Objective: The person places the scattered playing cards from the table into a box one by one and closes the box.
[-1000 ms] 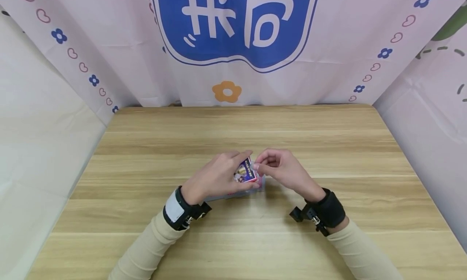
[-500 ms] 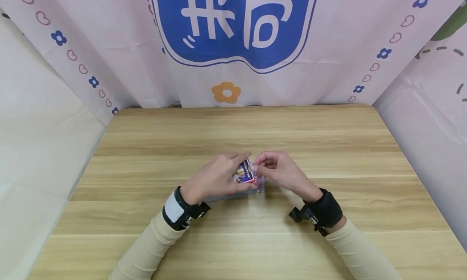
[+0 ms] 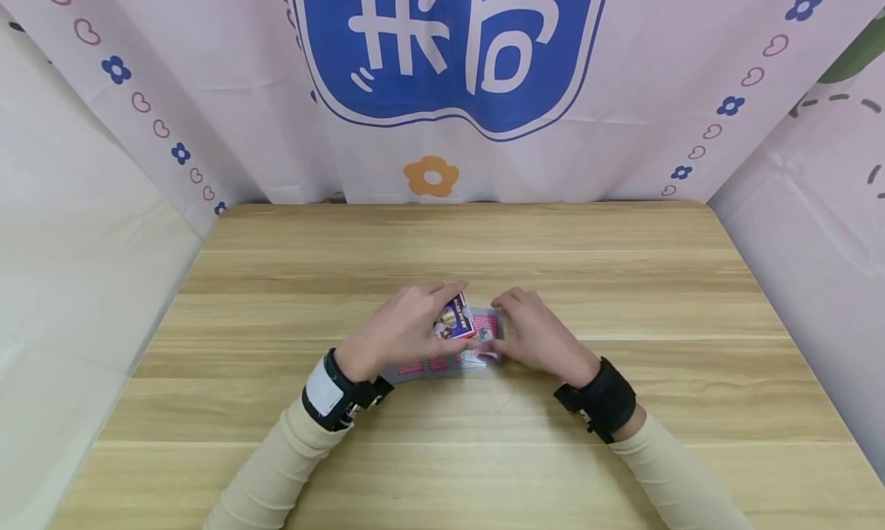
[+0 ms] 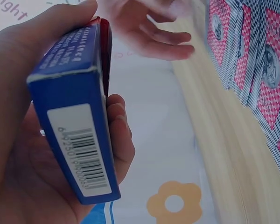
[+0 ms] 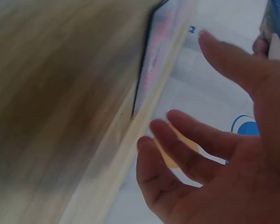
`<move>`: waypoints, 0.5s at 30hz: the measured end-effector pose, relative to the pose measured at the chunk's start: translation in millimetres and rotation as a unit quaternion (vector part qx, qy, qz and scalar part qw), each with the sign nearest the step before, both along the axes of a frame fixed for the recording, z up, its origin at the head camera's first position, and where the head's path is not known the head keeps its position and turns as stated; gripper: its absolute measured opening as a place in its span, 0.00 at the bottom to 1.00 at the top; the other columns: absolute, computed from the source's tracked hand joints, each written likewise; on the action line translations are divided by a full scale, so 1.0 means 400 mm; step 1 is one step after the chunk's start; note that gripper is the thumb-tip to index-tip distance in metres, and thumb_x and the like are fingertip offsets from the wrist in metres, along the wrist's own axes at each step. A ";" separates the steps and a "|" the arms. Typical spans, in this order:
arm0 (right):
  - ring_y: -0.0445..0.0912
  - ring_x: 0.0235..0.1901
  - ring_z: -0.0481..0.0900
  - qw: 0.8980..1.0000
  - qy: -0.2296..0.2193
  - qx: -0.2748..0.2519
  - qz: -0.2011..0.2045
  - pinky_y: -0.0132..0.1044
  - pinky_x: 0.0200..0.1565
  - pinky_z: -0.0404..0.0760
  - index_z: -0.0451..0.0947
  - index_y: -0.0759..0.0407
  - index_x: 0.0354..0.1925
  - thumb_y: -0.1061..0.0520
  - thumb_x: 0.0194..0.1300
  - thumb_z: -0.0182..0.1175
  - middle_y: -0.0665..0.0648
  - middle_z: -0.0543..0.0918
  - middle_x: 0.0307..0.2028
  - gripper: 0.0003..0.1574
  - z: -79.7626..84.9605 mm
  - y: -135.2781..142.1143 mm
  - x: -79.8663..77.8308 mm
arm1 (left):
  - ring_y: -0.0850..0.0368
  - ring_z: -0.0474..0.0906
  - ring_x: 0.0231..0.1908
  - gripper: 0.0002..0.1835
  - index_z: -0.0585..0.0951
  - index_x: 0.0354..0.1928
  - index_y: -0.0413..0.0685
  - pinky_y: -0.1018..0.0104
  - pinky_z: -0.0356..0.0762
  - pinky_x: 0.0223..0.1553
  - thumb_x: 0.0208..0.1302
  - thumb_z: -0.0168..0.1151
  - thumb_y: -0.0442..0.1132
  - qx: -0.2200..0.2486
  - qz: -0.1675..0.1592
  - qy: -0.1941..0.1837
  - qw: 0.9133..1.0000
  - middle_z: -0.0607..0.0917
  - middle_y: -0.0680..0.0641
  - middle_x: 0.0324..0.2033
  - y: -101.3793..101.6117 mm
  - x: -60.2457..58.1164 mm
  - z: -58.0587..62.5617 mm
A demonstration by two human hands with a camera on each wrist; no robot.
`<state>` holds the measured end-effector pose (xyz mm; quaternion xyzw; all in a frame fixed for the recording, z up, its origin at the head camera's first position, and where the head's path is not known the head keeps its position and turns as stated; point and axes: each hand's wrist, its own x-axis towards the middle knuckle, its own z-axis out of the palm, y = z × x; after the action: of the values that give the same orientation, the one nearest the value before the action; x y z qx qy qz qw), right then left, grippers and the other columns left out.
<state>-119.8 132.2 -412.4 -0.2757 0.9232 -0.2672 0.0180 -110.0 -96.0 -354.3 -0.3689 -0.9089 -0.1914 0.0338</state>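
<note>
My left hand grips a blue playing-card box between thumb and fingers, above the table. In the left wrist view the box's narrow end with a barcode label faces the camera. Under and beside that hand lies an overlapping row of playing cards, their red-checked backs up. My right hand hovers at the right end of the row, thumb and fingers apart around the last card in the head view. Nothing shows between its fingers in the right wrist view, where a card lies on the table beyond them. My left hand hides part of the row.
The wooden table extends on all sides of the hands. A white printed cloth hangs behind its far edge, and pale cloth walls stand at left and right.
My right hand has let go of the box's end, where its fingertips were pinched, and spread its fingers. My left hand has shifted slightly left with the box, uncovering more cards.
</note>
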 end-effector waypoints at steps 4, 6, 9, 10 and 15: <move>0.55 0.48 0.65 0.998 0.002 0.064 0.006 0.50 0.50 0.70 0.70 0.64 0.59 0.41 0.46 0.73 0.61 0.75 0.51 0.49 -0.005 0.003 0.006 | 0.69 0.73 0.26 0.45 0.70 0.63 0.42 0.74 0.75 0.24 0.49 0.64 0.66 -0.010 0.007 0.000 1.000 0.82 0.43 0.44 -0.002 -0.001 0.001; 0.55 0.46 0.64 0.997 -0.004 0.073 0.006 0.49 0.48 0.70 0.70 0.64 0.60 0.40 0.44 0.74 0.61 0.76 0.50 0.50 -0.004 0.004 0.009 | 0.69 0.74 0.27 0.46 0.70 0.63 0.42 0.74 0.75 0.25 0.49 0.63 0.67 -0.014 0.010 -0.002 1.000 0.82 0.43 0.45 -0.002 0.000 0.002; 0.54 0.43 0.64 0.997 -0.017 0.070 -0.003 0.48 0.45 0.70 0.71 0.66 0.57 0.42 0.43 0.75 0.61 0.77 0.46 0.48 0.000 0.006 0.010 | 0.69 0.74 0.28 0.46 0.70 0.63 0.42 0.75 0.76 0.26 0.49 0.64 0.67 -0.016 0.011 -0.002 1.000 0.82 0.43 0.45 -0.002 -0.001 0.002; 0.53 0.42 0.64 0.997 -0.023 0.066 -0.008 0.47 0.44 0.70 0.72 0.66 0.55 0.43 0.43 0.75 0.61 0.77 0.44 0.46 0.001 0.007 0.010 | 0.69 0.74 0.27 0.46 0.70 0.63 0.42 0.75 0.76 0.26 0.49 0.64 0.67 -0.015 0.010 -0.003 1.000 0.82 0.43 0.45 -0.003 -0.001 0.002; 0.46 0.29 0.69 0.998 -0.057 0.003 0.000 0.41 0.33 0.73 0.78 0.62 0.42 0.57 0.56 0.69 0.54 0.77 0.29 0.17 0.014 0.016 0.001 | 0.69 0.72 0.24 0.44 0.71 0.62 0.41 0.76 0.73 0.21 0.49 0.66 0.64 -0.002 0.004 -0.005 1.000 0.82 0.46 0.40 -0.005 0.000 0.002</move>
<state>-119.4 138.5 -406.7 -0.2597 0.9214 -0.2802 0.0714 -110.1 -97.9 -353.5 -0.3646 -0.9108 -0.1916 0.0296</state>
